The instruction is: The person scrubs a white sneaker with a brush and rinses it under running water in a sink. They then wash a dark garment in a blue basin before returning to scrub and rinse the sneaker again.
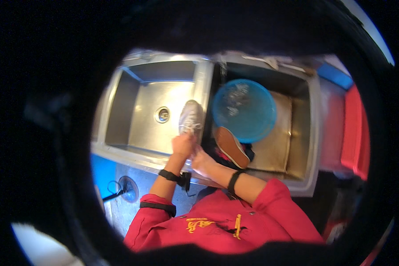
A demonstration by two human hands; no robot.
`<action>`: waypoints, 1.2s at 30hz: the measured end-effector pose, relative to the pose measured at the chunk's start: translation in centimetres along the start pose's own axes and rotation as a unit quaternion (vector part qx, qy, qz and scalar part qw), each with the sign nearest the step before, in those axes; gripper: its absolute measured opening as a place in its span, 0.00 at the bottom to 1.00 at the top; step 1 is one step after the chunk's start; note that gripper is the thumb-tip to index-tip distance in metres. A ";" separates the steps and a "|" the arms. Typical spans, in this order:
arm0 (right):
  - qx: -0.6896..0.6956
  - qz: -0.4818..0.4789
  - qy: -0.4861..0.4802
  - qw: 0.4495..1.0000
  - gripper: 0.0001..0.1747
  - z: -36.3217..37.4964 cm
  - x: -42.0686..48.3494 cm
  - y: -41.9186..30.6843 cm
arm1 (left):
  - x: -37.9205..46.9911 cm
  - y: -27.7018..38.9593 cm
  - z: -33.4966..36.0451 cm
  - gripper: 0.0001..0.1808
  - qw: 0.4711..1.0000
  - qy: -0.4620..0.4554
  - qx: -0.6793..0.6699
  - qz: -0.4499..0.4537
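Note:
A pale grey lace-up shoe (190, 114) points away from me, over the right side of the left sink beside the divider. My left hand (183, 145) is closed around it just behind the white laces. At its heel end, my right hand (203, 162) grips the shoe too; its fingers are blurred and partly hidden. A second shoe (232, 148) lies in the right sink, brown sole up, against a blue plastic basin (269, 124) holding water. Beneath that shoe is a dark item with pink parts (251, 151).
The left steel sink (146, 116) has a round drain (162, 114). Water (223, 68) appears to run down at the back left of the right sink (272, 159). Red plastic containers (354, 133) stand at the right. A cable (113, 195) hangs near the lower left.

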State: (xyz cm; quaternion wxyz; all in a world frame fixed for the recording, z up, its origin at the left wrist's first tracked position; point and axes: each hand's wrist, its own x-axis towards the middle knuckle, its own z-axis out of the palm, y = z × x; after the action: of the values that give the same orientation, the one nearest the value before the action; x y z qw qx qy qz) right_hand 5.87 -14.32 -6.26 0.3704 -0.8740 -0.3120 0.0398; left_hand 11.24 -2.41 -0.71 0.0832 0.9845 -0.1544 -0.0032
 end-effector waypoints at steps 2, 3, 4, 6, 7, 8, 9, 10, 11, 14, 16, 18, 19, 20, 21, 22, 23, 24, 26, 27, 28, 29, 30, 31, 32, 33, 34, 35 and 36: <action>0.003 -0.024 0.060 0.998 0.25 -0.1 0.1 0.0 | -1.2 -0.3 -1.0 0.11 1.000 0.003 -0.022 -0.018; -0.248 -0.079 -0.040 0.965 0.25 -0.4 -0.2 0.2 | -2.0 -0.3 -1.6 0.13 1.000 -0.009 -0.001 -0.019; -0.230 -0.095 -0.006 0.968 0.26 -0.2 0.0 0.2 | -2.6 -0.3 -1.9 0.13 0.996 -0.073 0.016 -0.048; -0.243 -0.073 -0.003 0.967 0.27 -0.1 0.0 0.3 | -3.0 0.0 -2.6 0.16 0.980 -0.173 0.050 -0.079; -0.248 -0.077 -0.017 0.966 0.28 0.0 0.0 0.3 | -2.5 0.2 -2.6 0.15 0.991 -0.115 0.031 -0.059; -0.265 -0.081 -0.034 0.960 0.28 0.1 0.0 0.4 | -1.9 0.3 -2.4 0.15 0.994 -0.086 0.020 -0.059; -0.280 -0.092 -0.077 0.953 0.29 0.2 -0.1 0.4 | -0.8 0.5 -2.1 0.15 0.998 -0.049 -0.013 -0.046; -0.291 -0.090 -0.054 0.951 0.28 0.1 0.0 0.4 | 0.2 0.6 -1.9 0.15 0.997 -0.035 0.013 -0.060; -0.274 -0.084 -0.027 0.957 0.28 -0.1 0.4 0.9 | 1.7 0.6 -1.4 0.15 0.998 -0.011 0.016 -0.058; -0.230 -0.092 -0.006 0.969 0.22 -2.3 1.0 1.6 | 1.6 0.0 -0.8 0.18 0.994 -0.065 -0.018 -0.090; -0.139 0.007 -0.151 0.979 0.20 -5.2 2.8 2.3 | -0.7 -0.6 -0.7 0.22 0.987 -0.114 -0.040 -0.102; -0.109 0.144 -0.187 0.966 0.18 -8.6 4.6 2.9 | -4.8 -0.8 -1.3 0.30 0.978 -0.174 -0.011 -0.117; -0.123 0.178 -0.098 0.971 0.20 -10.3 5.4 3.4 | -6.7 -0.5 -1.6 0.30 0.983 -0.138 -0.042 -0.111; -0.099 0.105 -0.007 0.990 0.23 -11.3 7.0 3.8 | -7.8 0.0 -1.7 0.30 0.984 -0.122 -0.052 -0.118; -0.070 0.012 0.101 0.992 0.26 -12.0 8.7 4.1 | -8.8 0.5 -2.0 0.29 0.987 -0.094 -0.044 -0.119; -0.193 -0.061 0.067 0.977 0.30 -12.1 10.4 4.6 | -9.5 1.0 -2.2 0.29 0.990 -0.044 -0.061 -0.122; -0.292 -0.142 0.056 0.944 0.33 -12.4 11.6 5.0 | -9.6 1.4 -2.5 0.28 0.985 -0.066 -0.055 -0.150; -0.307 -0.089 -0.078 0.944 0.36 -12.6 12.2 5.5 | -9.7 1.6 -3.0 0.27 0.984 -0.056 -0.047 -0.163; -0.296 -0.014 -0.163 0.941 0.36 -12.5 12.0 6.0 | -9.1 1.2 -4.1 0.24 0.981 -0.040 -0.020 -0.188; -0.278 -0.006 -0.136 0.951 0.34 -12.1 11.3 5.8 | -8.7 0.8 -4.6 0.24 0.976 -0.029 -0.006 -0.215; -0.271 0.020 -0.130 0.954 0.33 -11.9 10.4 5.7 | -8.6 0.0 -5.3 0.23 0.972 -0.013 0.013 -0.236; -0.262 0.041 -0.119 0.957 0.33 -11.7 9.4 5.3 | -8.7 -0.7 -5.8 0.23 0.959 -0.025 0.045 -0.279; -0.277 0.063 -0.127 0.950 0.30 -10.9 7.8 4.5 | -8.4 -1.4 -6.1 0.23 0.956 0.004 0.053 -0.287; -0.282 0.057 -0.093 0.953 0.29 -10.2 6.2 3.5 | -8.5 -2.0 -6.4 0.23 0.967 0.028 0.002 -0.253; -0.291 0.066 -0.075 0.951 0.27 -9.3 4.9 2.5 | -8.1 -2.2 -6.3 0.23 0.970 0.035 -0.024 -0.241; -0.292 0.061 -0.041 0.954 0.25 -8.5 3.5 1.6 | -8.1 -2.4 -6.2 0.23 0.969 0.060 -0.027 -0.238; -0.282 0.041 -0.017 0.958 0.24 -8.3 2.5 1.2 | -7.8 -2.2 -5.8 0.22 0.972 0.053 -0.046 -0.224; -0.267 0.042 0.002 0.963 0.24 -7.9 1.6 0.7 | -7.6 -1.7 -5.4 0.21 0.970 0.012 -0.067 -0.234; -0.255 0.062 -0.020 0.965 0.24 -7.4 1.0 0.3 | -7.3 -1.1 -5.0 0.21 0.970 0.005 -0.074 -0.232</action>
State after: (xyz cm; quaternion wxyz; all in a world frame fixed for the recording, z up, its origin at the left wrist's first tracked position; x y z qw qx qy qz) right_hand 9.05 -18.58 -0.96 0.1257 -0.9560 -0.2649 -0.0005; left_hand 4.75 1.67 3.88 0.1532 0.9846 0.0793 -0.0286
